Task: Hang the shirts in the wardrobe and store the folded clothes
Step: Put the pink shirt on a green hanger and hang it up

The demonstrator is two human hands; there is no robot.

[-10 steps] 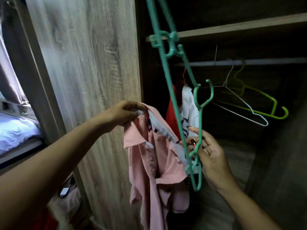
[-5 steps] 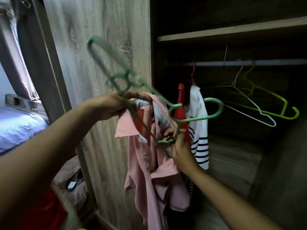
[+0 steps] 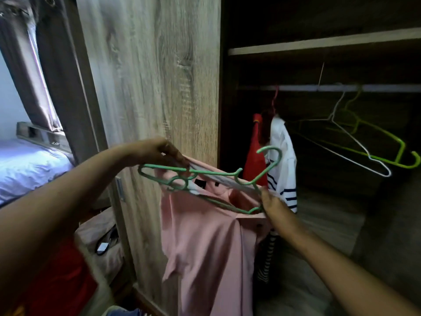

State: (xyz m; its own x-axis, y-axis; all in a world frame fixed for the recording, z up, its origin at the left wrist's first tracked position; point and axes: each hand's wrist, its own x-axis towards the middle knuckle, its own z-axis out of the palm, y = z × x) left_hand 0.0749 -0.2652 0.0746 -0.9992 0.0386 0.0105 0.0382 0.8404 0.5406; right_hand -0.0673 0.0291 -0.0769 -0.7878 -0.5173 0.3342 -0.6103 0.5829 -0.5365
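At wardrobe door [image 3: 155, 76] | left fingers [image 3: 169, 151] pinch soft pink shirt [image 3: 205, 242] | right fingers [image 3: 265, 195] grip thin green hanger [image 3: 214, 174]

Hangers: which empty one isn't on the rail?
The teal plastic hanger, held by the right hand over the pink shirt; the white wire hanger and the lime-green hanger hang empty on the rail.

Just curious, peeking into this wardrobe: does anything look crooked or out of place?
Yes. On the rail, the white hanger and lime hanger hang empty and tilted, seemingly caught together. The green hanger lies sideways across the collar of the pink shirt, not yet inside it.
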